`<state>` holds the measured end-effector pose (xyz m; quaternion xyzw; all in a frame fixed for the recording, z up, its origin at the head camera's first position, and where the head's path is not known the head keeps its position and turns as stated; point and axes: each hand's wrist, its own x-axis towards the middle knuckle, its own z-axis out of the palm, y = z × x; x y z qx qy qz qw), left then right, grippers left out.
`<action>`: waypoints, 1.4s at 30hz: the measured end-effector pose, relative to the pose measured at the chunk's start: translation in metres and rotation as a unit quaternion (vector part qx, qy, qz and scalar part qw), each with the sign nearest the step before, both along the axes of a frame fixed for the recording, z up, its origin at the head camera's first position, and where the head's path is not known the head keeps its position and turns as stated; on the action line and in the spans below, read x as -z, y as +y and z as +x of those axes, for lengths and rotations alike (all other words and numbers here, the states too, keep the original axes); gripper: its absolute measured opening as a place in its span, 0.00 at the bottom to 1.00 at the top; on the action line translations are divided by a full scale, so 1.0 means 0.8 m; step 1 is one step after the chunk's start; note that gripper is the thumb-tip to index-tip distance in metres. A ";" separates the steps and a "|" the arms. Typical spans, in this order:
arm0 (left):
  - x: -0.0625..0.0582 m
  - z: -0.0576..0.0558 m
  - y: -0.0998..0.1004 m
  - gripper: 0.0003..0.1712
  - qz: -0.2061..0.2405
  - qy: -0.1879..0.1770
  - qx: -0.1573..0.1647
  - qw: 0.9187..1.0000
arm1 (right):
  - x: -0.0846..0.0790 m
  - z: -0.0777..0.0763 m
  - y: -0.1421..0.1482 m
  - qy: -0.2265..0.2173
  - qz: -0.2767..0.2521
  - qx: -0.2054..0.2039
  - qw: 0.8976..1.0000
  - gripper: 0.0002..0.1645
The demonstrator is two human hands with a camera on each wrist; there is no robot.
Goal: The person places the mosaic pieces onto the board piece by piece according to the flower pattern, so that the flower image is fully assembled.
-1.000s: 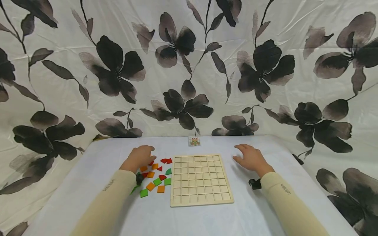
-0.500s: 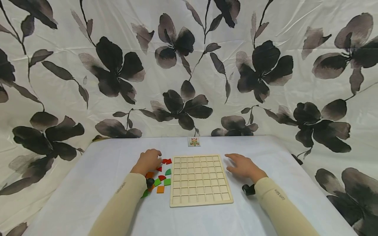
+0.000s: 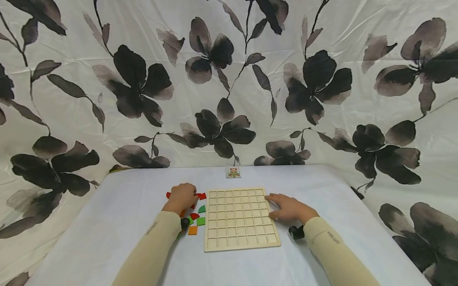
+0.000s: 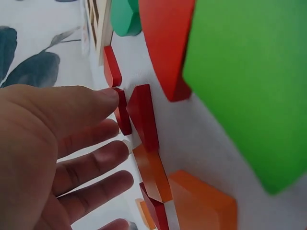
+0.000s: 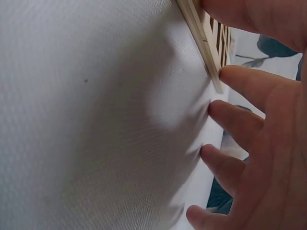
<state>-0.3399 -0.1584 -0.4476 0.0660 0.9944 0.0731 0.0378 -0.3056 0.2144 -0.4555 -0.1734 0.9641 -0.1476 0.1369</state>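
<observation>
My left hand (image 3: pixel 183 196) reaches down over loose flat coloured pieces left of the pale wooden grid board (image 3: pixel 241 218). In the left wrist view, its thumb tip overlaps a small red piece (image 4: pixel 123 116), and the other fingers are spread loosely; contact is hard to tell. Around it lie a red triangular piece (image 4: pixel 145 115), an orange square (image 4: pixel 153 175) and a large-looking green square (image 4: pixel 249 86). At the board's right edge, my right hand (image 3: pixel 290 208) rests its thumb and index finger against the frame, the other fingers extended over the white cloth.
A small card (image 3: pixel 233 172) with a coloured grid pattern lies beyond the board. Nearer me are an orange square (image 3: pixel 193 230) and a green square (image 3: pixel 201 221). Behind the white-covered table (image 3: pixel 243 268) hangs a flower-print cloth (image 3: pixel 250 91).
My left hand has moved rightward and lowered over the pieces, covering several of them. My right hand has come left and nearer to me, reaching the board's right edge.
</observation>
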 end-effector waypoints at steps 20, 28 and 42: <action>-0.005 0.000 0.007 0.13 0.066 -0.033 -0.031 0.997 | -0.003 0.007 0.002 -0.012 0.014 0.018 1.000 0.42; -0.007 -0.002 0.002 0.11 0.133 -0.055 -0.057 0.988 | -0.002 0.005 0.004 -0.018 0.010 0.019 1.000 0.42; -0.023 -0.008 0.021 0.08 0.200 -0.044 0.016 0.979 | -0.005 0.010 0.002 -0.027 0.000 0.026 0.999 0.42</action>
